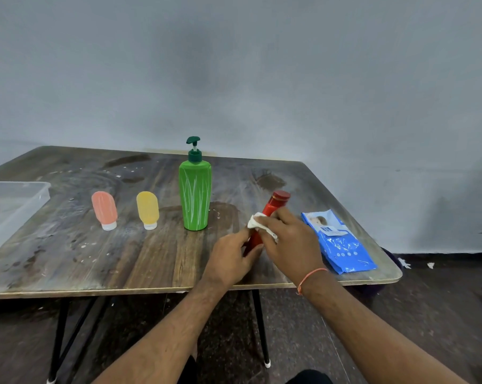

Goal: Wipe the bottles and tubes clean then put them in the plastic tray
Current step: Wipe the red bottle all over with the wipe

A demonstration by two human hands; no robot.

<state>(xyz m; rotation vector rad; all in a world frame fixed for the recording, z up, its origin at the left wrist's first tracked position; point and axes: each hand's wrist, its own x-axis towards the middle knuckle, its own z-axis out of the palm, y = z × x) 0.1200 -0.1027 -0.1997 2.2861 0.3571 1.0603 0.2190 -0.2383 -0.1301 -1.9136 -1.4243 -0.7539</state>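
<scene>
Head view: our left hand grips the red bottle low over the table; right hand presses a wipe around it. Green bottle, two tubes unwiped, we judge; tray looks empty.

Wipes pack print (blurred) unreadable

The table is worn wood-grain board, matt and stained; at its left edge sits a clear, smooth plastic tray. Near its middle stands a glossy green plastic pump bottle, and by its right edge lies a shiny blue foil-like wipes pack.
</scene>
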